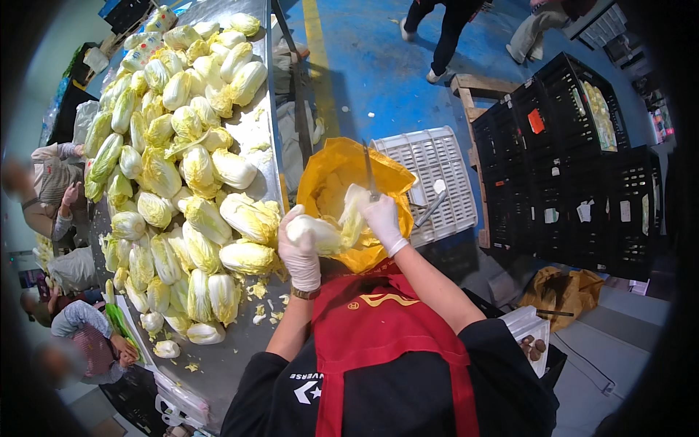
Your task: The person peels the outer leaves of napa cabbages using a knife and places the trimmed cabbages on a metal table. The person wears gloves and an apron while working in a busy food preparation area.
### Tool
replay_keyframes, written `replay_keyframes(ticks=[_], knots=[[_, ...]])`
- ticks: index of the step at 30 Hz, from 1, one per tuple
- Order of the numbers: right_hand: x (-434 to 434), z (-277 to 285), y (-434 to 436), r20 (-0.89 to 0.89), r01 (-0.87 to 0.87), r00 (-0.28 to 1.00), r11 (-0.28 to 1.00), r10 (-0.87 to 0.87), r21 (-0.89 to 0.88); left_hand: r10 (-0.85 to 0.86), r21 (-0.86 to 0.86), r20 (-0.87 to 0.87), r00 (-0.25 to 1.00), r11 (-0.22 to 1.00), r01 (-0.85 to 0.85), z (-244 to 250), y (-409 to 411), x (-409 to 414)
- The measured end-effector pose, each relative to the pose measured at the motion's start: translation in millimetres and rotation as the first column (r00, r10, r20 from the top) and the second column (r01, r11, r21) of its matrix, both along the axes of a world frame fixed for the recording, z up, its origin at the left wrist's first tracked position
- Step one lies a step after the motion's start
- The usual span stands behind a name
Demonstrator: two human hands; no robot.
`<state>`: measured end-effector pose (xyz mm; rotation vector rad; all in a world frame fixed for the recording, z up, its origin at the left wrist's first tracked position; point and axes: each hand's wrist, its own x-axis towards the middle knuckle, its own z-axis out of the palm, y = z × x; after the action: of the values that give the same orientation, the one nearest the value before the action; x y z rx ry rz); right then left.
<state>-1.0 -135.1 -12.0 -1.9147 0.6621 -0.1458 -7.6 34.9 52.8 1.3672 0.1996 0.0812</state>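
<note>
My left hand [301, 254], in a white glove, grips a napa cabbage [319, 236] by its pale base end. In my right hand [382, 218], also gloved, is a knife [368, 166], its blade pointing away from me. A loose outer cabbage leaf [354, 210] hangs at the right hand's fingers, its lower end by the head; whether it is fully detached I cannot tell. Under both hands gapes a yellow woven sack [396, 172] with pale leaves inside. To the left, many more napa cabbages [205, 218] are heaped on a metal table [256, 311].
Beyond the sack lies a white plastic crate [458, 185] with a grey tool [431, 209] on it. Black crates [551, 169] are stacked on a wooden pallet [483, 83] at right. Co-workers [95, 344] stand across the table; other people's legs [445, 38] show ahead.
</note>
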Motion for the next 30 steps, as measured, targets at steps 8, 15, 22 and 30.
replay_keyframes(ticks=[8,15,22,30], knots=[[0.1,41.7,-19.2,-0.116,-0.321,0.929,0.923,0.35,0.21,-0.281,-0.485,-0.145,0.949,0.856,0.18,1.3,13.0,8.6],[-18.1,76.5,-3.9,-0.05,-0.331,0.879,0.682,0.474,0.652,-0.419,-0.49,-0.199,0.886,0.825,0.281,-7.2,-7.7,16.8],[-21.1,57.7,-1.2,-0.065,-0.273,0.953,0.93,0.297,0.246,-0.475,-0.549,-0.274,0.836,0.791,0.27,-26.0,2.9,-4.3],[-24.1,73.7,-6.4,0.05,-0.458,0.889,0.884,0.456,0.093,-0.555,-0.654,-0.19,0.81,0.687,0.317,-9.0,7.1,0.7]])
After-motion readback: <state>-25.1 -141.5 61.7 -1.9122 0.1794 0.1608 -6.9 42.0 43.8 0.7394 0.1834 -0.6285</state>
